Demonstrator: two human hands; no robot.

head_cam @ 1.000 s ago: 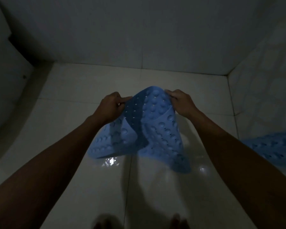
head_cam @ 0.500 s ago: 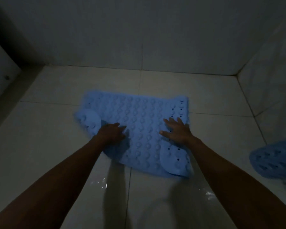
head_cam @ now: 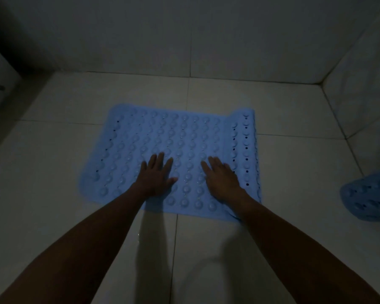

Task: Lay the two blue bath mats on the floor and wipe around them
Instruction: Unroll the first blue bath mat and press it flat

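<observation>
- A blue bath mat (head_cam: 169,137) lies spread, bumps up, on the dim tiled floor (head_cam: 53,194), its right strip folded over.
- The left hand (head_cam: 156,174) and right hand (head_cam: 221,177) rest flat on the mat's near half, fingers spread, grasping nothing.
- A second blue mat (head_cam: 369,198) sits crumpled at the right edge, well apart.

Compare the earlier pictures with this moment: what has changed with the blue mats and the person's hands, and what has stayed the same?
The first blue mat, held up crumpled a second ago, was let go and now lies spread on the tiled floor, its left fold opened out. The left hand and right hand press on it, palms flat, fingers spread. Its right edge remains curled. The second blue mat stays bunched at the right.
</observation>
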